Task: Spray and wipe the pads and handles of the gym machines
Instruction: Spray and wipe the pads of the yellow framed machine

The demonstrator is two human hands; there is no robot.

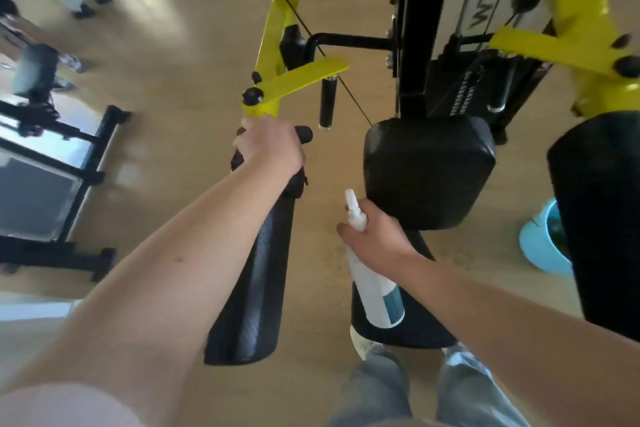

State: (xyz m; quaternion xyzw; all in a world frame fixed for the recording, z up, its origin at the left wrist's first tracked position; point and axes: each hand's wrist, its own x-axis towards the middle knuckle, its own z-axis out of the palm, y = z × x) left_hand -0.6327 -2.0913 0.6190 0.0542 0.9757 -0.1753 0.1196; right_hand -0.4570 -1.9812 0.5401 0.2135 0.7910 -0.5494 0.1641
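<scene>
My left hand [270, 146] grips a dark cloth [294, 182] and presses it on the top end of a long black arm pad [256, 284] of a yellow and black gym machine. My right hand [377, 236] holds a white spray bottle [377, 295] by its neck, nozzle pointing up, low in front of the black seat pad [429, 170]. A second black arm pad [602, 218] stands at the right edge. A short black handle [326, 102] hangs under the yellow lever [301, 80] just beyond my left hand.
The machine's black upright frame [415, 45] and weight stack [460, 87] stand behind the seat. A light blue bucket [540, 239] sits on the wooden floor at the right. Other black gym equipment [52, 184] stands at the left. My legs [415, 392] are below.
</scene>
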